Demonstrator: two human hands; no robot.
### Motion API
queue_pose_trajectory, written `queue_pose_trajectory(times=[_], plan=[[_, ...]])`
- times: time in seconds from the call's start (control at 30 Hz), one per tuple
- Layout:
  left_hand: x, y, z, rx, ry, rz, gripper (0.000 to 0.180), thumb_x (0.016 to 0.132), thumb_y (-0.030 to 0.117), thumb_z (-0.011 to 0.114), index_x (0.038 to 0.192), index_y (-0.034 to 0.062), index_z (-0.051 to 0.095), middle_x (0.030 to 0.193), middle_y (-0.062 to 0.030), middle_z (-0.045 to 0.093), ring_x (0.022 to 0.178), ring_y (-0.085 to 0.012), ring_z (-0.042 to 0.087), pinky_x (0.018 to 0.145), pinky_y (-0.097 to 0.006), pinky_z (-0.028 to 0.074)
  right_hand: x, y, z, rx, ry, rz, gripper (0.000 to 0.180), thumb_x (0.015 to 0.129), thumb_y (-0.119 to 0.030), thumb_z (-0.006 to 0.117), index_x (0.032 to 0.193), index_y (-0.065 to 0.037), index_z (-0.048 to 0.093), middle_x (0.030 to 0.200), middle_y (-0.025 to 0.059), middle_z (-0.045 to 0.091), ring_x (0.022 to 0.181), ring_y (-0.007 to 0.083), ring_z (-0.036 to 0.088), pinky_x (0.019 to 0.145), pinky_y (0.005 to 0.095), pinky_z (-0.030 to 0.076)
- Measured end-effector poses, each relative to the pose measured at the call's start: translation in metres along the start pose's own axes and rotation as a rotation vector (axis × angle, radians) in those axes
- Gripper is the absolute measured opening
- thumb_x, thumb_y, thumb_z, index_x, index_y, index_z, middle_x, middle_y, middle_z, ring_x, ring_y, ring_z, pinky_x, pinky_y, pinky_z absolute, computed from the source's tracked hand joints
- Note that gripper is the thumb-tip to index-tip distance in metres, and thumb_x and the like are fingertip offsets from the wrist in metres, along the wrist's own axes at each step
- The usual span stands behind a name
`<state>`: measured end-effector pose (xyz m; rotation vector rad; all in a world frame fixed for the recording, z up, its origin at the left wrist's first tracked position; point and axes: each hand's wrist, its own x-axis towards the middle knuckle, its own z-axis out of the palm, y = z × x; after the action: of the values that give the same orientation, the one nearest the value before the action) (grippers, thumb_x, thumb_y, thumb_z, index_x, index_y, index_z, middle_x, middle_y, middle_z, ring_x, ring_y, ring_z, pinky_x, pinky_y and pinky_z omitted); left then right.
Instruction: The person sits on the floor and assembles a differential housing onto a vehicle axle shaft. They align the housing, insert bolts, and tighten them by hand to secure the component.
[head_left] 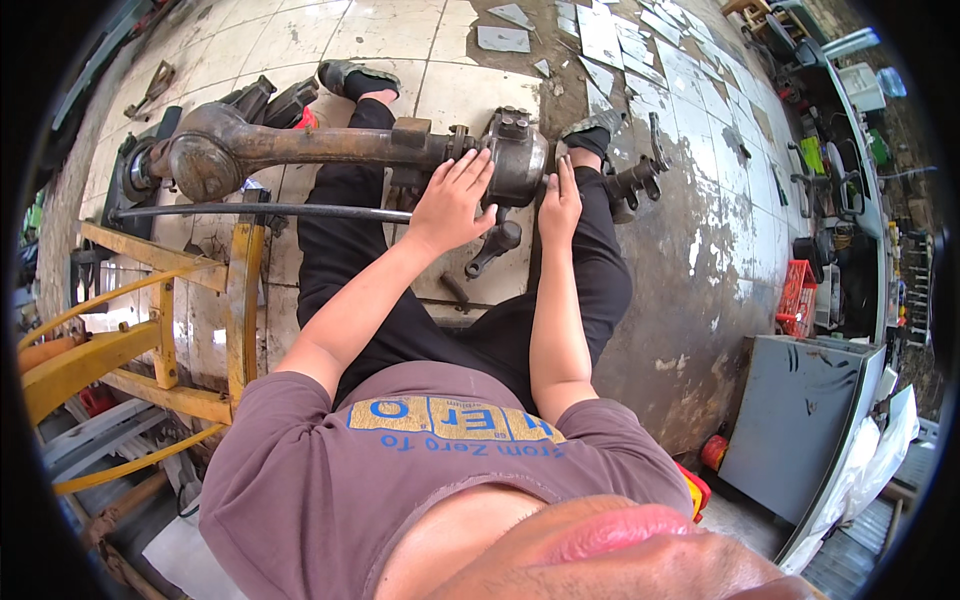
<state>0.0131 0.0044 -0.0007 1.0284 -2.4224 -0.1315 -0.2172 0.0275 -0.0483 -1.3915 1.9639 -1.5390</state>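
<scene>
Pressing flat on the rusty axle housing (400, 147), left hand (452, 198) spread and right hand (558, 198) released, neither grasping. Housing propped over the lap above the tiled floor (690, 250); knuckle end (520, 160) partly stripped, loose steering arm (492, 247) below, reassembly seemingly outstanding.

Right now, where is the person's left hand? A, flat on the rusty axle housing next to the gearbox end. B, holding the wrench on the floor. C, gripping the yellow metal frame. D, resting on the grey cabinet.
A: the left hand lies open, fingers spread, on the rusty axle housing, beside the right hand, well clear of the yellow frame.
</scene>
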Motion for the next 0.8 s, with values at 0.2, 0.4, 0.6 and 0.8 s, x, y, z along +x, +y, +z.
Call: queue_pose_trajectory(times=[0.2, 0.4, 0.6, 0.8], plan=[[0.004, 0.001, -0.002, -0.024, 0.009, 0.009, 0.071, 0.095, 0.038, 0.069, 0.153, -0.0012, 0.058, 0.168, -0.0153, 0.049, 0.156, -0.0297, 0.045, 0.128, -0.05, 0.034, 0.005, 0.006, -0.002, 0.25, -0.132, 0.477, 0.045, 0.113, -0.012, 0.056, 0.155, 0.003, 0.057, 0.162, 0.02, 0.057, 0.148, 0.0306, 0.057, 0.121, 0.0354, 0.043], [0.001, 0.0, -0.001, -0.021, 0.029, 0.006, 0.071, 0.095, 0.039, 0.069, 0.152, -0.0012, 0.059, 0.166, -0.0156, 0.051, 0.155, -0.0292, 0.046, 0.128, -0.05, 0.035, -0.005, -0.003, 0.006, 0.073, -0.134, -0.047, 0.044, 0.114, -0.011, 0.054, 0.157, 0.0, 0.057, 0.16, 0.021, 0.059, 0.149, 0.028, 0.056, 0.122, 0.0349, 0.04], [0.001, -0.003, 0.0, -0.037, 0.026, -0.002, 0.071, 0.095, 0.04, 0.069, 0.152, -0.0013, 0.059, 0.167, -0.0156, 0.051, 0.155, -0.0295, 0.045, 0.128, -0.049, 0.034, 0.003, -0.009, -0.007, 0.117, -0.051, -0.16, 0.043, 0.111, -0.009, 0.057, 0.152, 0.004, 0.06, 0.16, 0.0215, 0.059, 0.15, 0.0318, 0.055, 0.123, 0.0379, 0.04], [0.001, -0.001, -0.002, -0.065, 0.006, -0.001, 0.07, 0.096, 0.038, 0.07, 0.153, -0.0009, 0.058, 0.169, -0.0144, 0.049, 0.157, -0.0294, 0.043, 0.128, -0.05, 0.034, 0.008, 0.003, -0.01, 0.173, -0.044, 0.231, 0.045, 0.114, -0.016, 0.054, 0.154, 0.005, 0.058, 0.159, 0.0207, 0.06, 0.145, 0.0289, 0.059, 0.121, 0.0363, 0.042]])
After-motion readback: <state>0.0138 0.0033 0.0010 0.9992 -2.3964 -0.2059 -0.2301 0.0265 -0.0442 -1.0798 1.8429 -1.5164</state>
